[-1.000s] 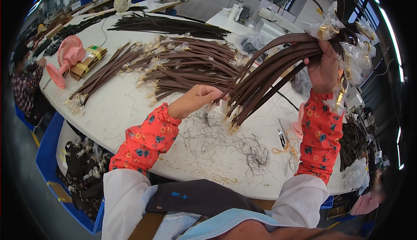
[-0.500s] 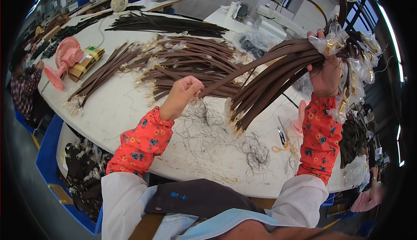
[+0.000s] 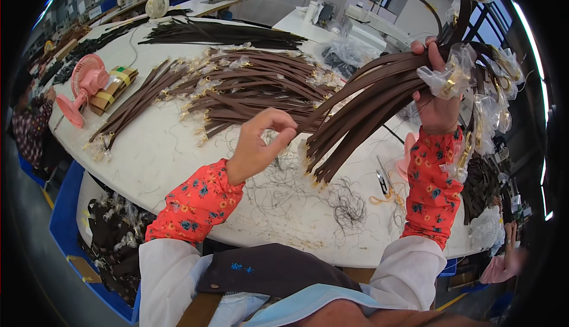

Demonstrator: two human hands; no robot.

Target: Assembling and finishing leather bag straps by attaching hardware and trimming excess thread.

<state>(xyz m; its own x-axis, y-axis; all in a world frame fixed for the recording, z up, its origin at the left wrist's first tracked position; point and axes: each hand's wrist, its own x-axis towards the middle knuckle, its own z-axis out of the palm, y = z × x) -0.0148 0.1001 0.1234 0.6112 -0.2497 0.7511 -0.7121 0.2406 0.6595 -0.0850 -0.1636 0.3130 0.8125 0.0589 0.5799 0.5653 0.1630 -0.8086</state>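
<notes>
Right hand: raised at the right [image 3: 438,112], fingers and thumb closed round the bundle.
Bundle: brown straps [image 3: 364,111] gripped in the right hand, above the desk [image 3: 160,164]; the lower ends slope down to the left, apart from one another, gold-coloured fittings at their tips.
Wrapped clasps: gold-coloured, in clear plastic [image 3: 453,72], beside the right hand and hanging past it to the right.
Left hand: thumb and forefinger [image 3: 261,146] brought together, seemingly pinching the tip of one strap; the exact contact is too small to be sure of.
Single strap: drawn out to the left of the bundle's other ends [image 3: 325,106], running from the left fingertips up to the right hand.
In hand now: one strap singled out, the others of the bundle hanging together; judged by this, the bundle is partway through being handled.
Brown pile: many straps [image 3: 261,84] lying on the desk beyond the left hand, out of both hands; whether they are finished or waiting cannot be told.
Side pile: a smaller group [image 3: 133,105], further left on the desk.
Black straps: heaped at the far side [image 3: 219,34], untouched.
Threads: loose tangles [image 3: 348,205] on the near desk, probably waste from work done.
Scissors: lying right of the threads [image 3: 384,183], in neither hand.
</notes>
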